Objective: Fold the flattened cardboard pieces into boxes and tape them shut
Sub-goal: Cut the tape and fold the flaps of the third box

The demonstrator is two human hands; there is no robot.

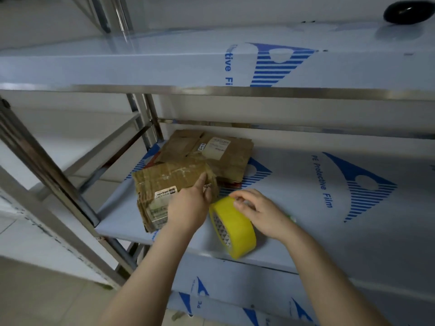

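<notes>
Cardboard box, worn and creased, sits folded up on the middle shelf of a steel rack, near the shelf's front-left corner; old clear tape across its top, white printed label on the side facing the camera.

L hand comes in from below, in front of the box; index finger straight, tip pressed on the box's top near its right edge; thumb just beside the box's right corner; nothing gripped as far as shows.

Yellow tape roll stands on edge just right of the box, close to the shelf's front lip; patterned inner core faces left twd the box.

R hand is over the roll, right of the box; fingertips and thumb pinch the roll's top rim.

Stack of flat cardboard pieces lies right behind the box, touching it, w/ a white label and handwriting on top.

Shelf is covered in pale film w/ blue print; a second filmed shelf runs above the box; a black rounded thing sits on it, far up and right of the box, too blurred to tell what; steel post slants left of the box.
</notes>
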